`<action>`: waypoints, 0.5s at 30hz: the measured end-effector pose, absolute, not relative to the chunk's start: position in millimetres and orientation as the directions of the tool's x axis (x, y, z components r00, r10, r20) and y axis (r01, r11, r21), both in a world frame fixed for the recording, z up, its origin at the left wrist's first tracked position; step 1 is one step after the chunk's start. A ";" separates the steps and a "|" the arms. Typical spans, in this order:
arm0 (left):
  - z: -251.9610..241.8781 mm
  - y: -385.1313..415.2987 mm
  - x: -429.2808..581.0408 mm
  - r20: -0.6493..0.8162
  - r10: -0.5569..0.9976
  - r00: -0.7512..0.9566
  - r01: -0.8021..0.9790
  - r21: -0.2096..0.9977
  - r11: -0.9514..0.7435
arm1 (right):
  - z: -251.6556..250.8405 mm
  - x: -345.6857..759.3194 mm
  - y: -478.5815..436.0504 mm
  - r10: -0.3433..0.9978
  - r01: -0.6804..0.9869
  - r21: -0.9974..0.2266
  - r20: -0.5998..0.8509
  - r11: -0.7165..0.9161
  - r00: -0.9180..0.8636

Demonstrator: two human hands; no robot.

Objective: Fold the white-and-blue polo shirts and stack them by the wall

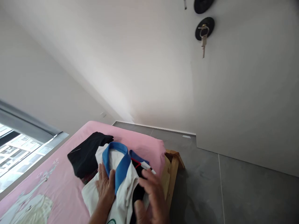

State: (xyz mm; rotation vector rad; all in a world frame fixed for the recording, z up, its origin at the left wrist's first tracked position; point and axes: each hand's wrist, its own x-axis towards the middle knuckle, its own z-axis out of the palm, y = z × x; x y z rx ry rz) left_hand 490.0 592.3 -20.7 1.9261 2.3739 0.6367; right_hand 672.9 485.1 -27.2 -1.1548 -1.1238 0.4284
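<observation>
A white polo shirt with a blue collar lies on the pink-sheeted bed, its collar toward the far end. My left hand rests flat on the shirt beside the collar, fingers stretched out. Over the shirt's right side is my right hand, slightly blurred, with fingers spread and nothing seen in them. Under or beside the shirt on that side shows a black garment with red and white trim. A green round badge is partly cut off at the bottom edge.
Dark folded clothing lies left of the shirt on the pink bed sheet. The wooden bed frame borders a grey tiled floor. A white door has a key in its lock. A window is at left.
</observation>
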 end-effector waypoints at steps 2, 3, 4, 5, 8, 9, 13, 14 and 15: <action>-16.9 591.8 497.2 0.180 0.943 -0.281 0.901 0.387 0.195 | -17.5 687.5 471.9 0.763 0.226 -0.887 0.461 0.402 0.454; -14.7 591.2 500.9 0.155 0.944 -0.291 0.889 0.408 0.207 | -10.4 688.1 466.2 0.758 0.227 -0.873 0.487 0.431 0.434; -12.1 590.5 503.8 0.139 0.947 -0.291 0.883 0.420 0.210 | -2.3 684.9 461.0 0.753 0.235 -0.848 0.530 0.475 0.390; -8.6 589.4 505.4 0.129 0.949 -0.287 0.877 0.434 0.206 | 6.6 678.8 456.5 0.746 0.246 -0.815 0.579 0.524 0.329; 7.3 582.5 498.3 0.139 0.955 -0.261 0.852 0.498 0.160 | 35.4 655.4 447.8 0.728 0.284 -0.732 0.670 0.619 0.143; 13.8 578.3 491.7 0.158 0.955 -0.250 0.848 0.512 0.137 | 45.8 648.8 447.1 0.727 0.306 -0.717 0.679 0.627 0.102; 32.9 549.4 456.8 0.259 0.952 -0.161 0.900 0.434 0.034 | 89.7 628.7 462.4 0.719 0.439 -0.613 0.685 0.657 -0.119; 33.8 540.0 449.8 0.277 0.953 -0.121 0.918 0.398 0.001 | 99.0 622.9 472.8 0.696 0.464 -0.556 0.687 0.689 -0.210; 33.0 530.3 444.7 0.288 0.954 -0.086 0.931 0.365 -0.026 | 105.8 616.1 486.1 0.664 0.481 -0.491 0.682 0.726 -0.306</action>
